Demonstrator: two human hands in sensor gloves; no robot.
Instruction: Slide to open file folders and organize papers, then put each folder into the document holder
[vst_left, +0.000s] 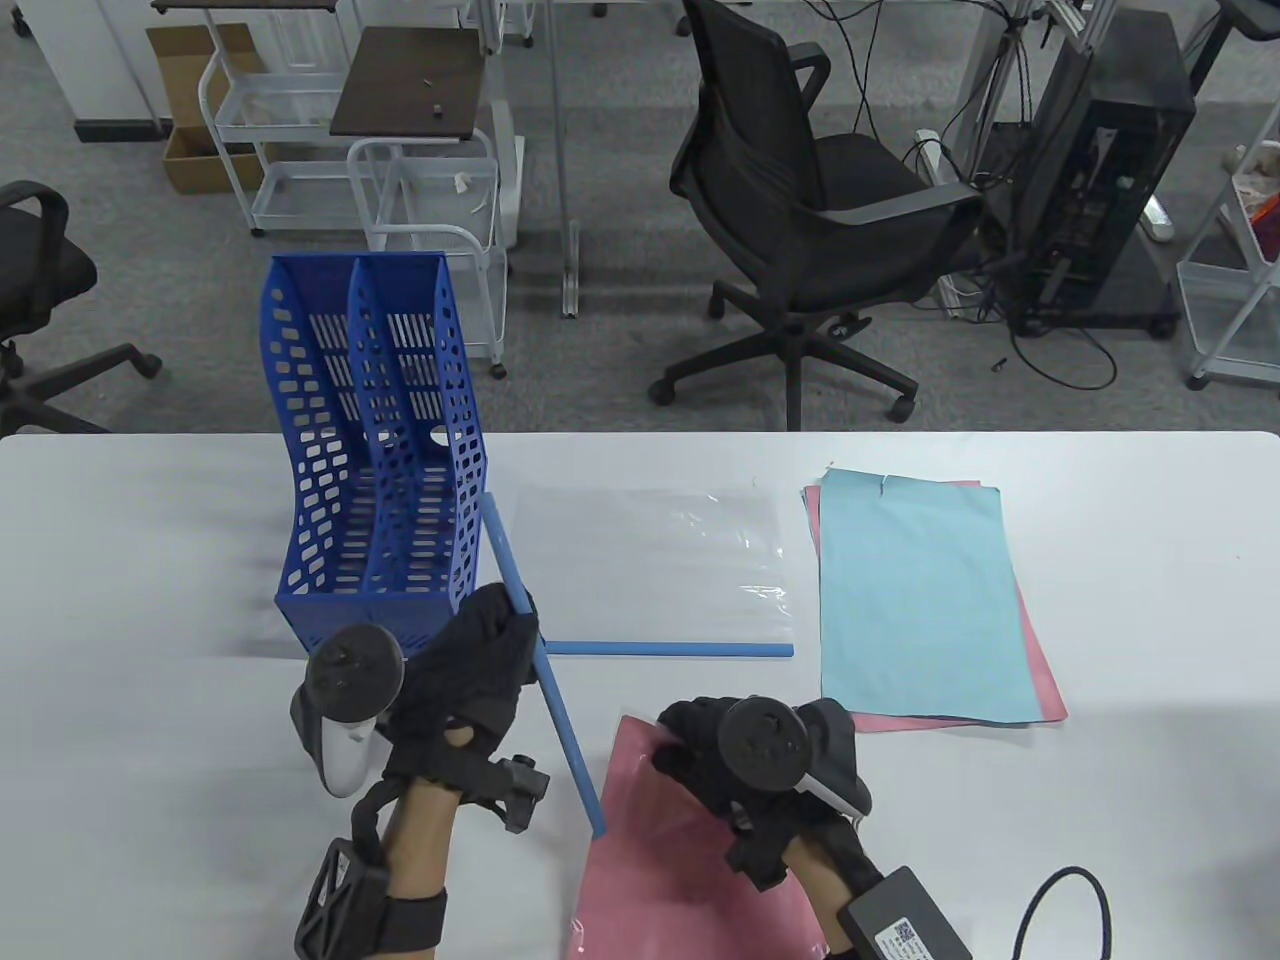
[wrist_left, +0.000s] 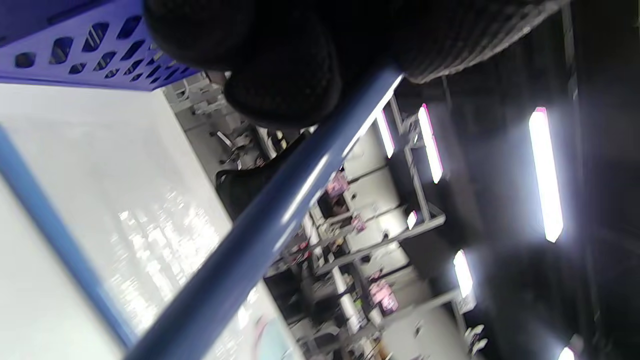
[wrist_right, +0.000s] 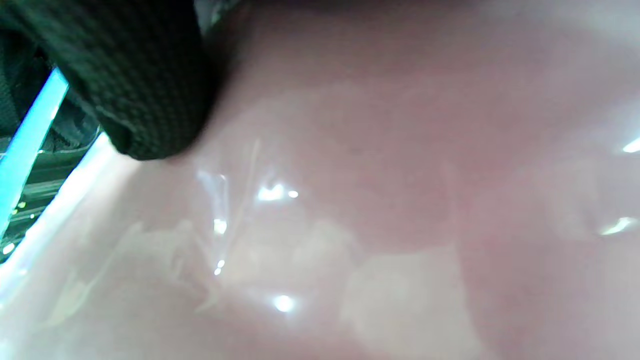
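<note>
The left hand (vst_left: 470, 660) is clenched around a blue slide bar (vst_left: 565, 720), which sticks out past the fingers both away from the person and back toward the right hand; the left wrist view shows the bar (wrist_left: 280, 210) passing under the curled fingers (wrist_left: 280, 85). Just beyond that hand stands the blue document holder (vst_left: 375, 450), both slots showing nothing inside. The likely trouble is leverage: the bar is long and gripped near its middle, so a small twist of the wrist could swing its far end into the holder and shove it, or drag its near end across the pink sheet. Ahead of both hands, between them, a clear folder (vst_left: 650, 560) lies flat with a second blue bar (vst_left: 670, 650) along its near edge; it is glossy and could skate on the table if nudged. The right hand (vst_left: 740, 760) grasps the top edge of a pink sheet in a clear sleeve (vst_left: 680, 860), a fingertip (wrist_right: 145, 90) pressing on the shiny surface; that slick film could slip out or crease if pulled. Beyond and to the right of that hand lies a stack of blue and pink papers (vst_left: 915, 600), loosely squared and easy to scatter. The white table (vst_left: 150, 560) is smooth. Past it are grey carpet, a black office chair (vst_left: 810, 210), wire carts and a computer tower.
</note>
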